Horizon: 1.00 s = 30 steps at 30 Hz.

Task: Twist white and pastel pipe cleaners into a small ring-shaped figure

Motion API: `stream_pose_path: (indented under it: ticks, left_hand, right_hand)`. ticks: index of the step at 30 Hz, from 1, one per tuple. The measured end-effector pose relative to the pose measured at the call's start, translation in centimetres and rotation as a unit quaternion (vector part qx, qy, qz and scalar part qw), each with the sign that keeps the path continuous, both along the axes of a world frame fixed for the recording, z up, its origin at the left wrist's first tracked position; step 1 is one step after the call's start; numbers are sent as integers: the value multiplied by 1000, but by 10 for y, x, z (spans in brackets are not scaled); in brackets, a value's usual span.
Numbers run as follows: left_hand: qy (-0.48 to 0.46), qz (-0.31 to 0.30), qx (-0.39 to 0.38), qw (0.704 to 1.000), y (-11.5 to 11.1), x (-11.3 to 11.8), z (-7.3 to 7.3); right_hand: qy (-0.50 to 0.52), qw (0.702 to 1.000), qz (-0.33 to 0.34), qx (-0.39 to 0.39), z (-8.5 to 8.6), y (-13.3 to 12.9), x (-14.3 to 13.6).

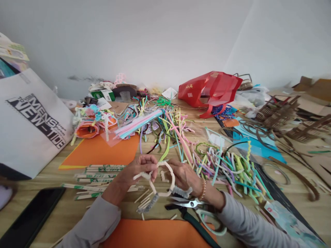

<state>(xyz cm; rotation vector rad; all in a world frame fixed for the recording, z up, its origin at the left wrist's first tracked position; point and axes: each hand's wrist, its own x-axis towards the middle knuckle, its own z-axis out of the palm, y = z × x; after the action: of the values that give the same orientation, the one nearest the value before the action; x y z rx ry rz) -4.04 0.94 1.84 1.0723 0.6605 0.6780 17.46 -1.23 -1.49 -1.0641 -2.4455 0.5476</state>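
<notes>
A cream fuzzy ring point(172, 176) with grey fuzzy pieces point(151, 204) hanging from its lower side is held up between both hands. My left hand point(144, 167) pinches its upper left part, where a short cream end sticks out to the left. Around the ring's upper right edge, my right hand point(184, 175) has its fingers bent on the fuzzy stem; its fingertips are partly hidden. Scissors point(192, 204) lie partly spread beneath my right wrist, beside a dark-handled tool point(198, 225). Short wooden sticks point(145, 203) lie below the ring.
Wrapped chopsticks point(90, 187) and a black phone point(32, 215) lie left. Orange sheets point(103, 151) are behind and in front. Coloured fuzzy stems point(232, 165) are piled right and centre. A white bag point(33, 120), red bag point(209, 89) and brown baskets point(278, 115) stand around.
</notes>
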Motion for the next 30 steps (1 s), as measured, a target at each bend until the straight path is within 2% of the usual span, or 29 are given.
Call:
stream_pose_path:
  ticks: [4,10,14,19,25,30]
  left_hand:
    - [6,5,4,1000,0,1,-4]
    - [12,9,-18,1000,5,3,-16]
    - [20,18,-21,999,4,5,-20]
    - [28,13,-7,999,3,6,-19]
    - [16,-4,-18,1000,1,8,-20]
    - [34,-29,-20,999,-1,11,-22]
  right_hand:
    - [-63,996,32,59,-3,-6,-7]
    - [-45,993,35,102,-13,-5,-4]
    - [-16,995,38,91,-13,-3,-2]
    - [29,998,-9,49,-6,5,5]
    - [136,985,-85,58,4,12,13]
    - [173,978,-82,86,12,10,13]
